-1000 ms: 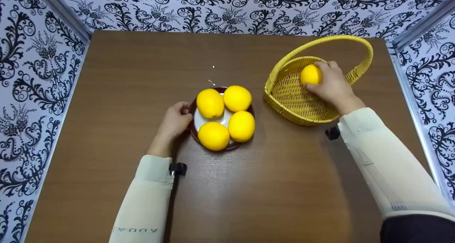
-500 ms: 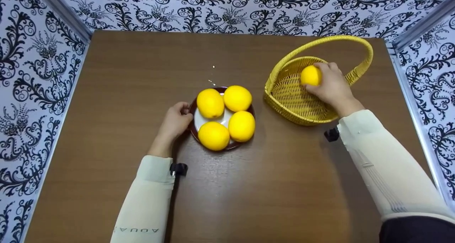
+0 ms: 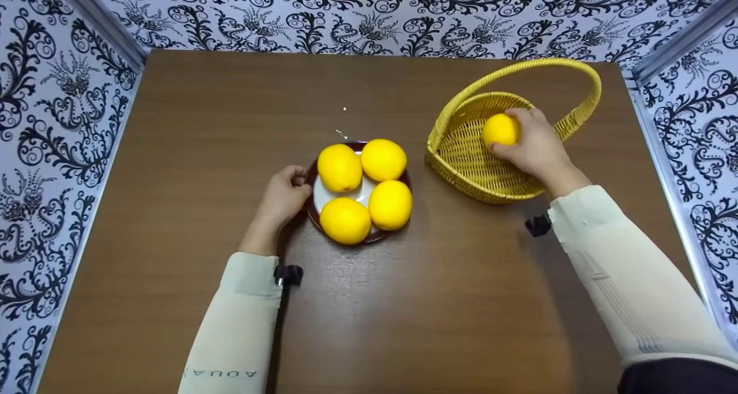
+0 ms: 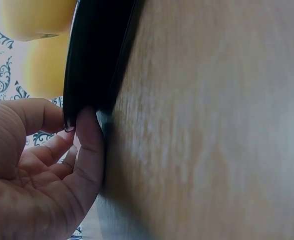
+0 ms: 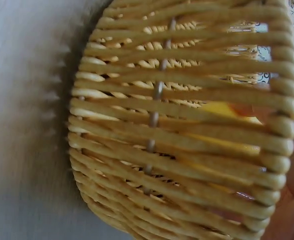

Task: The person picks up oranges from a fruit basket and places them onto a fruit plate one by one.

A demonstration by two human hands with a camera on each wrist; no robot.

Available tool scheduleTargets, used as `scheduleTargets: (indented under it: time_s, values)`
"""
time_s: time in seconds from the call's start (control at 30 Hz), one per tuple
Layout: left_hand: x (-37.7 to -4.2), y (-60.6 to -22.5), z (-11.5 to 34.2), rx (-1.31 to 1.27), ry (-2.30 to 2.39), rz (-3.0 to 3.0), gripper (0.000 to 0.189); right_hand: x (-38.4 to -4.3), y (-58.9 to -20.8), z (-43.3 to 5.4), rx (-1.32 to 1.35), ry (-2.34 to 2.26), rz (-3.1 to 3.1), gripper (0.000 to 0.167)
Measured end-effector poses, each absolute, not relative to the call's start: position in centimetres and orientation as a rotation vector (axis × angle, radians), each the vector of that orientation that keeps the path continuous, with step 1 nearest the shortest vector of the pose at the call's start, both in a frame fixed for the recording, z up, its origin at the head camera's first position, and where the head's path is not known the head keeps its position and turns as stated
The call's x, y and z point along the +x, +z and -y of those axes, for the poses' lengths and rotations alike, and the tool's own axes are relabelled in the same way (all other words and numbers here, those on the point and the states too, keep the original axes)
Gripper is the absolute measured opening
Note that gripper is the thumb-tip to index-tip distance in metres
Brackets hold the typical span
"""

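My left hand (image 3: 283,197) pinches the left rim of a round plate (image 3: 313,209) with a dark brown edge and white middle. In the left wrist view, thumb and a finger (image 4: 89,145) close on the dark rim (image 4: 99,55) from both sides. Several yellow lemons (image 3: 391,205) lie on the plate. At the right, my right hand (image 3: 537,146) grips another lemon (image 3: 500,130) inside a yellow woven basket (image 3: 481,195). From the right wrist, the basket's wall (image 5: 176,130) fills most of the view and hides much of that lemon and hand.
The basket's tall arched handle (image 3: 536,64) rises behind and over the right hand. Patterned walls (image 3: 369,19) border the brown tabletop (image 3: 230,105) at the back and both sides. Small white specks (image 3: 342,134) lie behind the plate.
My right hand has shifted slightly toward me inside the basket with the lemon. The left hand keeps its hold on the plate's rim, and the plate stays in place.
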State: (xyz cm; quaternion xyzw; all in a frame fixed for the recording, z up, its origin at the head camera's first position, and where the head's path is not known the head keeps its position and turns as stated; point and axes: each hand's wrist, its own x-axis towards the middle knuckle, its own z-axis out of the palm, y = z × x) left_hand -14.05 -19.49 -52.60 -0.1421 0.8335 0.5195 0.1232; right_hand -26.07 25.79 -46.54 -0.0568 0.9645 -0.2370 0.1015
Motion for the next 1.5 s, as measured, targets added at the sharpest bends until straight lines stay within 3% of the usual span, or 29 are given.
scheduleTargets:
  time_s: [1.5]
  values:
    - [-14.1,-52.8,19.6,-0.412,1.529,-2.429,0.031,-18.8,-42.7,-20.3,-0.526,-0.907,-2.894,0.071]
